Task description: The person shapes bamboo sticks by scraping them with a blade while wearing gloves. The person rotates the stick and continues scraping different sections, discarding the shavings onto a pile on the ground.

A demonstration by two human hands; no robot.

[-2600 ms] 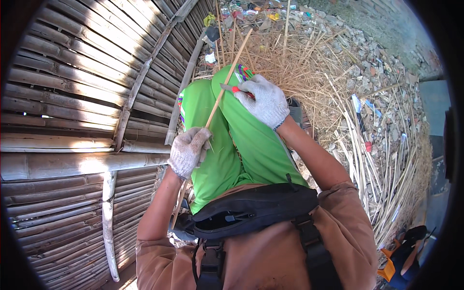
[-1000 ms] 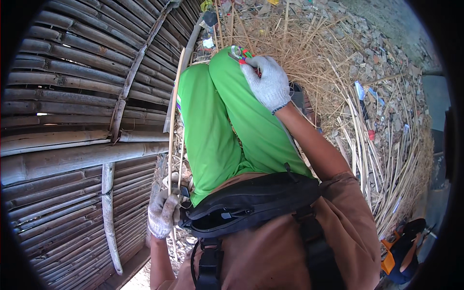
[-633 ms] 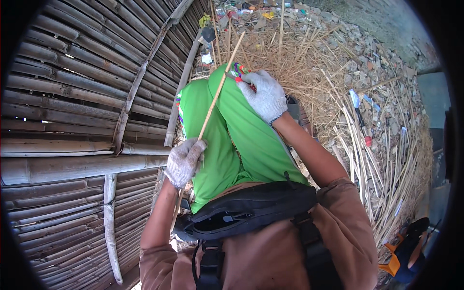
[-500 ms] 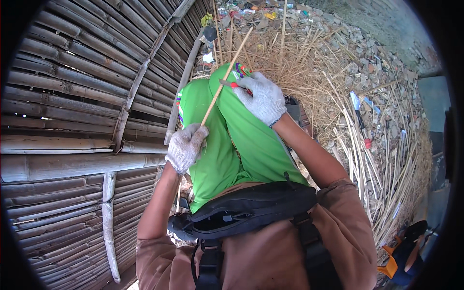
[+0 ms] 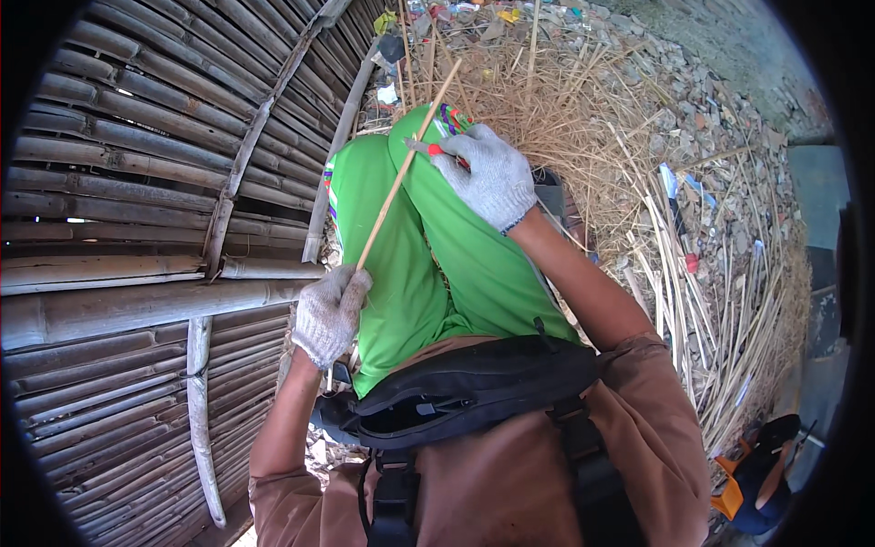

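A thin bamboo strip (image 5: 387,202) slants across my green-trousered legs, its far tip beyond my knee. My left hand (image 5: 330,312), in a whitish knit glove, is closed around the strip's near end. In my gloved right hand (image 5: 489,173) is a knife (image 5: 421,146) with a red handle, most of which the fingers hide. Its short blade points left and lies against the strip near my right knee.
A bamboo slat wall (image 5: 118,173) rises close on my left. Dry shavings (image 5: 565,118) litter the rubble ahead. Several long strips (image 5: 702,310) lie on the right, and black-and-orange footwear (image 5: 766,483) sits at the lower right. A black bag (image 5: 474,383) crosses my lap.
My left hand has drawn the bamboo strip back and to the left, toward my body. My right hand, with the knife, has shifted slightly up and to the left.
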